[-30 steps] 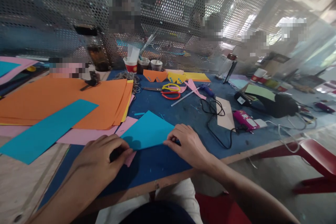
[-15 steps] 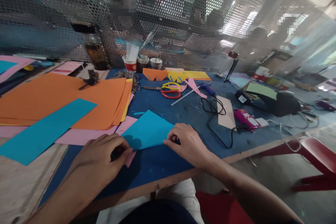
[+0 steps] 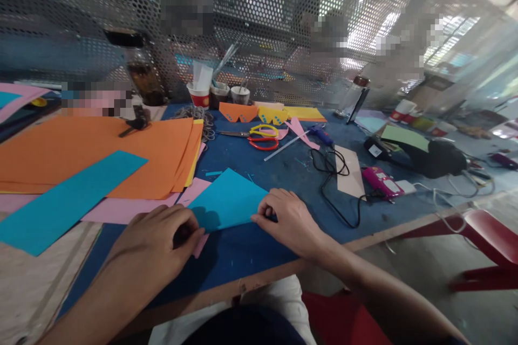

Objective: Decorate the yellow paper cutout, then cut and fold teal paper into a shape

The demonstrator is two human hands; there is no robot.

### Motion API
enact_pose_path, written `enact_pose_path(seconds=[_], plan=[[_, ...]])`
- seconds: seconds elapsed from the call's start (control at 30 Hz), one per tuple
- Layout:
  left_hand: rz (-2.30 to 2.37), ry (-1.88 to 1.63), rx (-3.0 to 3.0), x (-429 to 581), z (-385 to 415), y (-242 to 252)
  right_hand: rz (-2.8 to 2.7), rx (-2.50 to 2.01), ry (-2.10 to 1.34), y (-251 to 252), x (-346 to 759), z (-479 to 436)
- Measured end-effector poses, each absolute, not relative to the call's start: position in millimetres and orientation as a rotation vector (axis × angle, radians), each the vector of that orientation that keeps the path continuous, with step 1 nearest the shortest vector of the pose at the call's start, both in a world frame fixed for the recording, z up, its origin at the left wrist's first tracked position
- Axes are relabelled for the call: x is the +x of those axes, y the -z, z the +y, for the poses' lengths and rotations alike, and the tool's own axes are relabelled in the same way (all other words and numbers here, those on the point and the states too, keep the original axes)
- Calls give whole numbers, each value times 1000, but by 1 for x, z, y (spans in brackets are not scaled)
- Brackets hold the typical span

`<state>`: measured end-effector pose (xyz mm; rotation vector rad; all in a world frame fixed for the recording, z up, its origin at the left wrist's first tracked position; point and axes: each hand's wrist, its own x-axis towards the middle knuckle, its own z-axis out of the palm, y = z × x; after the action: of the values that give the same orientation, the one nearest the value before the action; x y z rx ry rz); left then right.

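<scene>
A folded sheet of blue paper [image 3: 229, 199] lies before me on the blue tabletop, one corner pointing away and its straight folded edge toward me. My left hand [image 3: 162, 237] pinches the left end of that edge between thumb and fingers. At the right end, my right hand [image 3: 285, 218] is closed on the paper in the same way. Pink paper [image 3: 198, 190] shows partly from under the blue sheet and my left hand. A blue paper strip [image 3: 76, 199] rests across a stack of orange paper [image 3: 93, 145] to the left.
Scissors [image 3: 263, 137] with red and yellow handles lie beyond the blue sheet. A blue glue gun [image 3: 321, 135] with a black cord is to their right. Paper cups [image 3: 199, 96], orange and yellow cutouts [image 3: 238, 113] and a glass jar [image 3: 145, 78] stand near the perforated metal screen [image 3: 259, 27].
Both hands keep their hold on the blue paper, which has hardly moved. The view has shifted very slightly.
</scene>
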<state>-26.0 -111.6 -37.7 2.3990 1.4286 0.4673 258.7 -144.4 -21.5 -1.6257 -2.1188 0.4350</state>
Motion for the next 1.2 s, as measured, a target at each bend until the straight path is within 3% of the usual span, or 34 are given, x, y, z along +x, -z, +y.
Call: enact_pose_path(seconds=[1.2], plan=[[1387,-363,2390,-36,-108,36,-2130,-1687,-459,19,258,-143]])
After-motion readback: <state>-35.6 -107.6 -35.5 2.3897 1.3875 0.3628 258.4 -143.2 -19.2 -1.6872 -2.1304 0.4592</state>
